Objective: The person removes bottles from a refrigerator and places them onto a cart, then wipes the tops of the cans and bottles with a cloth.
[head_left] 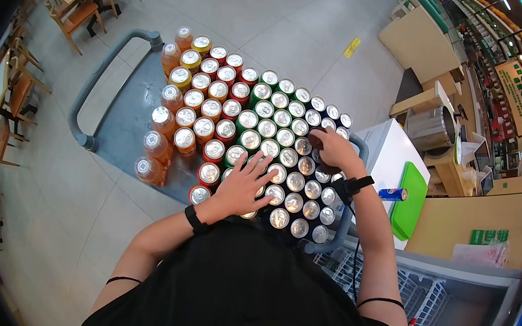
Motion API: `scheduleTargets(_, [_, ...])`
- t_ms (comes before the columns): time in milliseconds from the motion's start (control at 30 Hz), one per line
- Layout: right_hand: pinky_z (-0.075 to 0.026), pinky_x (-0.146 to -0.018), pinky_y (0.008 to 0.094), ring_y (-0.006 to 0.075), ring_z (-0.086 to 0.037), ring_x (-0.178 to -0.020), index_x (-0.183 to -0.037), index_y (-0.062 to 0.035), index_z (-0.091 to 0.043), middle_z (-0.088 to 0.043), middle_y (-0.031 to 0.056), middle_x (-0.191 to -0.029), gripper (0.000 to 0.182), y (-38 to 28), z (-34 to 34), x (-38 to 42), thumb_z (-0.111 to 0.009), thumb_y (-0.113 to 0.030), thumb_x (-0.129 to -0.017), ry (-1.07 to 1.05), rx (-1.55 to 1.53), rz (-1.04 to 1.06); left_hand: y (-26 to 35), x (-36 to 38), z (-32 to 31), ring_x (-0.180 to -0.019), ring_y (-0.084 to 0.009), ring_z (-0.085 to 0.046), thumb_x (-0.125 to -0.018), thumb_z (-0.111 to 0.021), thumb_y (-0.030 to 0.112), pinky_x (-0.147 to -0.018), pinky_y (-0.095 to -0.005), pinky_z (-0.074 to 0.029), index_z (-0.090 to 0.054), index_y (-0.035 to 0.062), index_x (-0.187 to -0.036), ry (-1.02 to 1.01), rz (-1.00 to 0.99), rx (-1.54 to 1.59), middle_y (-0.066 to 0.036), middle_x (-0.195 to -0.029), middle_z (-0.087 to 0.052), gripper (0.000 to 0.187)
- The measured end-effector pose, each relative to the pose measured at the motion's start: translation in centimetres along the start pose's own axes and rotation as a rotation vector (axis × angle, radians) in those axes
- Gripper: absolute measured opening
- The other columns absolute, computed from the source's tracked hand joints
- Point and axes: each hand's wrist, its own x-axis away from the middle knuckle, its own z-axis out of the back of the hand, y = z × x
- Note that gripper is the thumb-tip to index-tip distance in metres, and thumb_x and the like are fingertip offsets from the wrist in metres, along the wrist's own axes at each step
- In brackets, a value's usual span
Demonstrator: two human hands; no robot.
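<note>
Rows of drink cans (pixel 267 127) stand upright with silver tops up on a grey cart (pixel 124 101). Over the near cans my left hand (pixel 244 187) lies palm down, its fingers spread and resting on the can tops. At the right side of the rows, my right hand (pixel 333 150) reaches down with its fingers curled around a dark can, mostly hidden beneath the hand. Orange drink bottles (pixel 156 146) line the left of the group. Green cans (pixel 247 121) fill the middle, and red cans (pixel 214 150) stand left of them.
A blue can (pixel 392 194) lies beside a green lid or board (pixel 409 201) on a white surface to the right. Below it, an appliance holds white wire baskets (pixel 412 293). Wooden chairs (pixel 76 16) and tables stand at left. A counter with a metal pot (pixel 431 127) stands at right.
</note>
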Motion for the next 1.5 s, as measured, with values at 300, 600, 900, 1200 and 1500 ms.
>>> scheduleTargets(300, [-0.054,-0.088,0.0499,0.0398,-0.064,-0.108,-0.132,-0.0196,-0.06,-0.058,0.0168,-0.126,0.051,1.4,-0.7,0.0,-0.059,-0.007,-0.083,0.121,-0.014,-0.099,0.0,0.0,-0.1,-0.147,-0.0365,-0.03,-0.095,-0.056,0.05,-0.119,-0.0579,-0.019,-0.049,0.0141,-0.146,0.004,-0.005,-0.012,-0.017,-0.157,-0.036,0.063])
scheduleTargets(600, [-0.055,-0.086,0.0479,0.0395,-0.065,-0.104,-0.127,-0.0198,-0.062,-0.06,0.0166,-0.121,0.047,1.3,-0.3,1.4,-0.059,-0.007,-0.082,0.036,-0.041,-0.034,0.1,-0.1,-0.1,-0.148,-0.0366,-0.028,-0.095,-0.054,0.051,-0.119,-0.058,-0.019,-0.048,0.0134,-0.146,-0.006,-0.011,-0.034,-0.018,-0.157,-0.036,0.064])
scheduleTargets(900, [-0.056,-0.081,0.0489,0.0438,-0.065,-0.101,-0.131,-0.0183,-0.059,-0.06,0.0196,-0.121,0.051,0.9,0.0,0.8,-0.057,-0.005,-0.081,0.078,-0.107,-0.005,0.3,-0.2,0.3,-0.148,-0.0365,-0.029,-0.095,-0.057,0.049,-0.119,-0.0572,-0.02,-0.051,0.0119,-0.144,0.002,-0.016,-0.008,-0.017,-0.156,-0.037,0.062])
scheduleTargets(1200, [-0.053,-0.089,0.0486,0.041,-0.067,-0.1,-0.123,-0.0039,-0.061,-0.064,0.0234,-0.115,0.046,-1.3,1.5,1.8,-0.059,-0.002,-0.077,-0.04,-0.117,0.001,0.3,-0.2,0.1,-0.148,-0.0361,-0.029,-0.095,-0.057,0.049,-0.119,-0.0564,-0.02,-0.052,0.0116,-0.144,0.002,-0.001,-0.008,-0.017,-0.156,-0.038,0.062])
scheduleTargets(1500, [-0.053,-0.092,0.0473,0.0422,-0.062,-0.105,-0.12,-0.012,-0.064,-0.063,0.0213,-0.111,0.043,7.0,1.7,-2.1,-0.061,-0.008,-0.078,0.356,-0.151,-0.135,0.4,-0.5,0.2,-0.149,-0.0358,-0.028,-0.096,-0.055,0.05,-0.12,-0.0568,-0.019,-0.049,0.0129,-0.147,-0.032,-0.005,-0.039,-0.017,-0.157,-0.037,0.064])
